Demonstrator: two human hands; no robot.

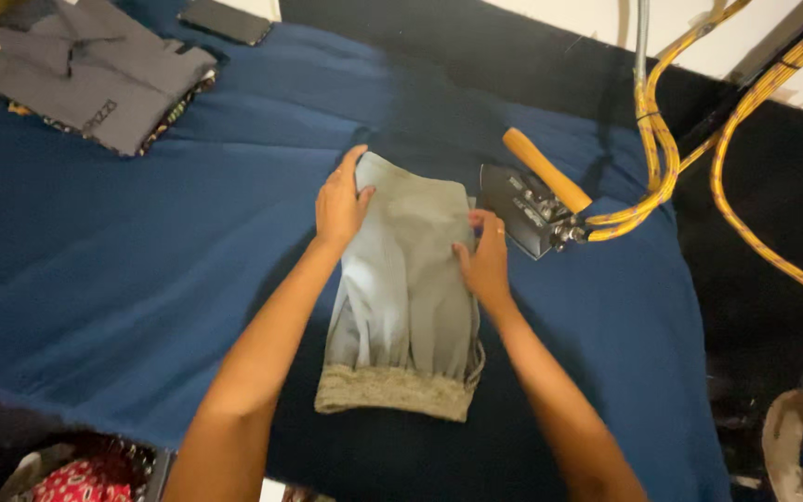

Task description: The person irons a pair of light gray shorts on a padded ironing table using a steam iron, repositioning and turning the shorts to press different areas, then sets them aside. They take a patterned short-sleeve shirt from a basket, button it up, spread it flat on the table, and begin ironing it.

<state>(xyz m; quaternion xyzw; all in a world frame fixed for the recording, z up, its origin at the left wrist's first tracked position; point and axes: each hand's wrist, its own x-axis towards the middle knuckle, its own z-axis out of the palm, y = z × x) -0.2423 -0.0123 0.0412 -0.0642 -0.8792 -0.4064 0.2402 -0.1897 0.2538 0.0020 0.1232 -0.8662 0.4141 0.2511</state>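
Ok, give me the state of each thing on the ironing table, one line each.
Grey garment: folded, flat on the blue cloth.
Left hand: flat on its top left edge.
Right hand: flat on its right edge.
Iron: resting on the cloth, apart from the garment.
Grey shirt: folded, at the far left.
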